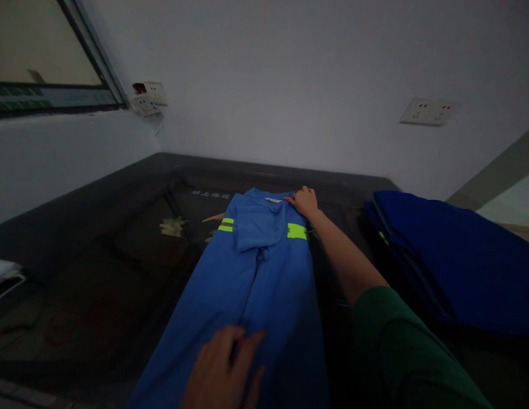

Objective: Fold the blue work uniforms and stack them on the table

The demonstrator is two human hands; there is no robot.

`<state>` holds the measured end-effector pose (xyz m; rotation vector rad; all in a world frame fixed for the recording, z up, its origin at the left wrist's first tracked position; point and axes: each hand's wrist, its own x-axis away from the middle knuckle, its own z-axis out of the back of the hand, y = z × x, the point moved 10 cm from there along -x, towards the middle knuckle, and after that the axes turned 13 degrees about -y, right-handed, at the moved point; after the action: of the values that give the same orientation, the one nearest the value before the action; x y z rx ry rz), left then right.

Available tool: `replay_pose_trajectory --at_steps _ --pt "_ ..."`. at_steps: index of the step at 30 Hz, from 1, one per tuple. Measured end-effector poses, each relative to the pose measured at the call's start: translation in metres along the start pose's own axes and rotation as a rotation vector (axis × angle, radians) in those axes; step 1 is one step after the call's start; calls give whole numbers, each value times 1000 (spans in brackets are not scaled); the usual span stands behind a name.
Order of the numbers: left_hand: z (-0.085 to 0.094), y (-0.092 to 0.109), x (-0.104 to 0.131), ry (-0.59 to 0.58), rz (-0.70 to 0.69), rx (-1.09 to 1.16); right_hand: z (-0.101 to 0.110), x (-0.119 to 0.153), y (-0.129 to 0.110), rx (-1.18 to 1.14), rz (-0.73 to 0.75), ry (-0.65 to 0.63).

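Note:
A blue garment (273,284) with yellow-green reflective bands lies lengthwise on a dark patterned table, its collar end toward the wall. A folded blue section rests on its upper middle, below a small white label. My right hand (304,201) touches the garment's far right corner, fingers bent over the edge; whether cloth is pinched is unclear. Closer to me, my left hand (225,369) is over the lower part of the garment, slightly blurred, fingers apart with nothing between them.
Folded dark blue clothes (460,255) are stacked on the right of the table (119,244). A white object (6,275) with a cable sits at the left edge. Sockets (427,111) are on the wall behind, and a window frame is at upper left.

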<state>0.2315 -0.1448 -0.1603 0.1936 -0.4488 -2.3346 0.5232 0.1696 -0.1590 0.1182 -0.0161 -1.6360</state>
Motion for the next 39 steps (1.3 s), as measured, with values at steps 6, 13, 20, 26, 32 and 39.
replay_pose_trajectory --at_steps 6,13,20,26,32,39 --pt "-49 97 -47 47 -338 -189 1 0 2 -89 -8 -13" --pt "-61 92 -29 345 -337 -465 1 -7 1 -25 38 4" --pt "-61 95 -26 545 -297 -333 0 -16 -18 148 158 83" --pt "-72 89 -30 465 -324 -314 14 7 -25 91 152 192" --pt "8 73 -30 -129 -473 208 67 66 -49 -431 328 322" --pt "91 -51 -108 109 -161 41 66 167 -151 -348 923 -202"
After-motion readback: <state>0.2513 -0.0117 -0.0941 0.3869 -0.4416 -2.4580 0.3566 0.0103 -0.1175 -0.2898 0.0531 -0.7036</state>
